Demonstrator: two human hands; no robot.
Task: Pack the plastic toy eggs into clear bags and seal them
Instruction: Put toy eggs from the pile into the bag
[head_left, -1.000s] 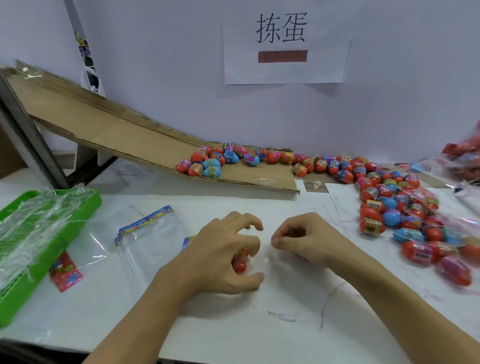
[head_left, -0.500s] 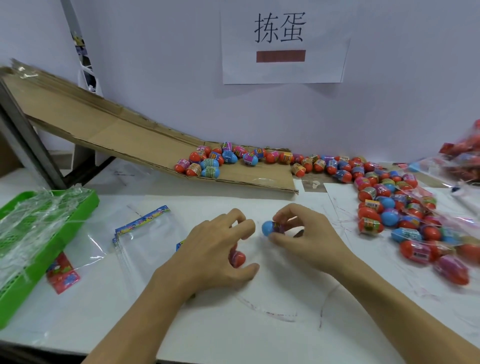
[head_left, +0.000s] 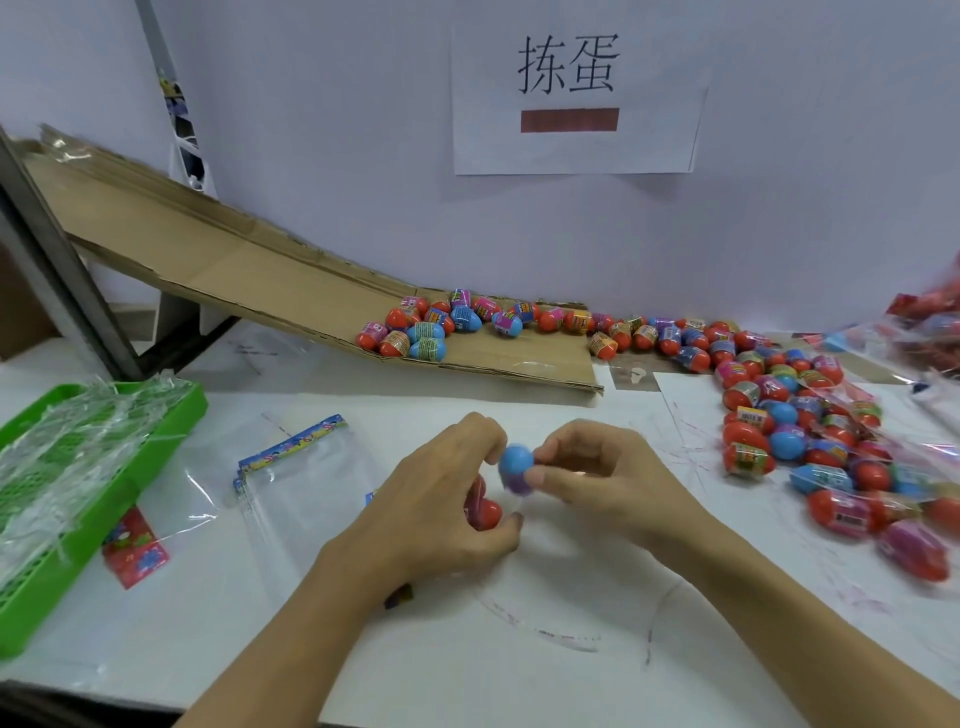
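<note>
My right hand (head_left: 597, 480) pinches a blue toy egg with a purple band (head_left: 516, 469) just above the table's middle. My left hand (head_left: 441, 499) curls around a red egg (head_left: 483, 506) and its fingertips touch the blue egg; a clear bag seems to lie under this hand, mostly hidden. A stack of empty clear bags with colourful header strips (head_left: 296, 467) lies flat to the left of my hands. Loose red and blue eggs (head_left: 769, 415) are heaped at the right and along the foot of the cardboard ramp (head_left: 249, 280).
A green plastic basket (head_left: 78, 478) lined with crinkled clear film stands at the left edge. A small red card (head_left: 136, 548) lies beside it. Filled bags of eggs (head_left: 930, 327) sit at the far right. A paper sign hangs on the wall behind.
My right hand brought up a blue egg and moved it left to meet my left hand. The left hand lifted slightly, still around the red egg.
</note>
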